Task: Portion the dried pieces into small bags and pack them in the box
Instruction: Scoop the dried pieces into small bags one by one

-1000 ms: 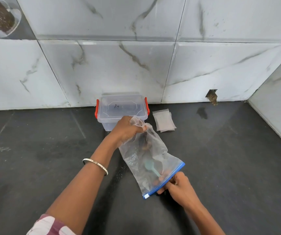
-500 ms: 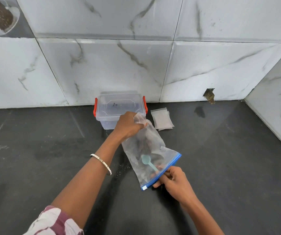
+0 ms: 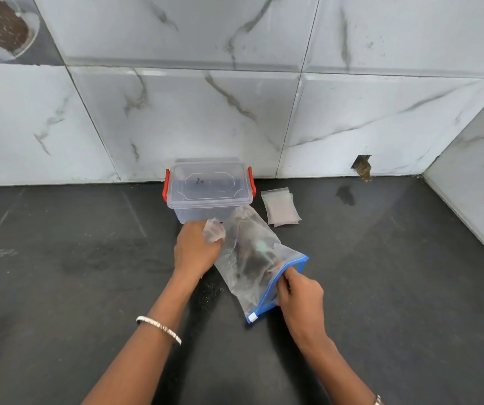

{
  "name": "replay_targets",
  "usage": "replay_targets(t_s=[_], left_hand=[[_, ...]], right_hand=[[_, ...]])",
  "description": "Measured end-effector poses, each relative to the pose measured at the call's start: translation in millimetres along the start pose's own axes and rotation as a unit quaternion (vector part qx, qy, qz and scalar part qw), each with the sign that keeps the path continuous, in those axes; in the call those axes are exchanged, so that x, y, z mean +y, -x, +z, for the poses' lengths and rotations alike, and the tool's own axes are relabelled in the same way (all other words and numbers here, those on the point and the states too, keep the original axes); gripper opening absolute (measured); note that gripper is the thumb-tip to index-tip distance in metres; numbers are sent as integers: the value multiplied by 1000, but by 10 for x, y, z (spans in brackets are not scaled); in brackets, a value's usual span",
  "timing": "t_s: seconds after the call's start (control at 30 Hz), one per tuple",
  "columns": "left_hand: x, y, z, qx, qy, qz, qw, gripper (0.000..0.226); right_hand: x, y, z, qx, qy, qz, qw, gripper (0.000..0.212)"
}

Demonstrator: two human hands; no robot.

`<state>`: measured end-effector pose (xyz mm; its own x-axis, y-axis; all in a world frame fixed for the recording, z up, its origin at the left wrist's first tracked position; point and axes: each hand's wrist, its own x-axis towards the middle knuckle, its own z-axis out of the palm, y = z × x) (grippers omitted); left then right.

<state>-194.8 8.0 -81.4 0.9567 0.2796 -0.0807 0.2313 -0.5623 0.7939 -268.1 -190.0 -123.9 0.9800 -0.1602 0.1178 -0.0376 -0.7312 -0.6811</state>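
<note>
zip bag (image 3: pixel 245 229) x1: l hand (image 3: pixel 195 249) grips bottom, r hand (image 3: pixel 300 290) pinches zip; 1 box (image 3: pixel 208 200).

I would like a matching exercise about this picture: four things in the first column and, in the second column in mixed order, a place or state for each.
Things
1. box
2. small bags
3. zip bag
4. bangle

Places or states
A. gripped by the left hand and pinched by the right hand
B. worn on the left forearm
C. lid on, by the wall
D. lying flat on the counter, right of the box

Pairs: 1-C, 2-D, 3-A, 4-B
</note>
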Motion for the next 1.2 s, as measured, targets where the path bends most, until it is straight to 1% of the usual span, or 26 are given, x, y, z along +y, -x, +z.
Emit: replay_targets(t_s=[0.03, 0.07, 0.13, 0.17, 0.2, 0.23, 0.27, 0.3, 0.37, 0.47, 0.57, 0.6, 0.67, 0.73, 0.8, 0.9, 0.97, 1.03, 1.07, 1.13, 1.2], left_hand=[[-81, 52, 8, 15, 12, -33, 999, 19], [-158, 103, 28, 18, 30, -65, 997, 15], [-288, 192, 78, -12, 97, -125, 987, 6], [-330, 219, 113, -34, 136, -148, 979, 11], [-352, 237, 148, -53, 175, -166, 969, 15], [-345, 245, 181, -70, 217, -180, 957, 17], [-331, 242, 204, -80, 257, -193, 944, 19], [-313, 230, 222, -85, 290, -204, 931, 19], [-287, 209, 241, -82, 321, -214, 919, 18], [-271, 184, 245, -72, 329, -209, 918, 16], [-250, 169, 243, -83, 330, -202, 918, 15], [-245, 167, 239, -88, 330, -201, 918, 14], [-251, 164, 227, -98, 328, -197, 919, 15], [-251, 183, 210, -111, 325, -185, 921, 18], [-255, 215, 188, -115, 326, -174, 922, 21], [-275, 306, 113, -97, 298, -145, 939, 21], [-285, 414, 37, -79, 258, -122, 955, 18], [-268, 579, -55, -79, 234, -100, 964, 17], [-258, 667, -94, -98, 237, -86, 963, 20], [-239, 867, -129, -179, 246, -48, 951, 35], [-253, 1036, -93, -258, 220, -4, 941, 41]], right_hand=[[-36, -22, 8, 13, 27, -27, 999, 31], [-72, -39, 15, 19, 54, -60, 997, 26], [-138, -78, 27, 13, 104, -113, 988, 15], [-145, -106, 54, -6, 138, -126, 982, 20], [-161, -125, 66, -37, 174, -126, 976, 32], [-148, -141, 90, -47, 210, -128, 968, 41], [-146, -143, 103, -60, 227, -116, 965, 43], [-141, -133, 100, -73, 234, -112, 963, 39], [-128, -118, 82, -67, 222, -121, 965, 35], [-152, -69, -6, -47, 210, -130, 968, 36], [-110, -71, -57, -45, 196, -87, 976, 22], [-85, -69, -75, -70, 171, -61, 981, 22], [-42, -37, -106, -87, 81, -30, 992, 24], [-28, 11, -121, -76, 33, -16, 996, 21], [-15, 44, -114, -59, 17, -13, 998, 21], [-5, 89, -114, -27, -6, -14, 1000, 22], [-28, 118, -132, -8, -49, 2, 999, 22], [-59, 153, -155, 14, -94, 26, 995, 19], [-71, 172, -151, 24, -101, 32, 994, 18], [-71, 205, -112, 36, -77, 28, 996, 18], [-64, 229, -62, 39, 4, 5, 999, 24]])
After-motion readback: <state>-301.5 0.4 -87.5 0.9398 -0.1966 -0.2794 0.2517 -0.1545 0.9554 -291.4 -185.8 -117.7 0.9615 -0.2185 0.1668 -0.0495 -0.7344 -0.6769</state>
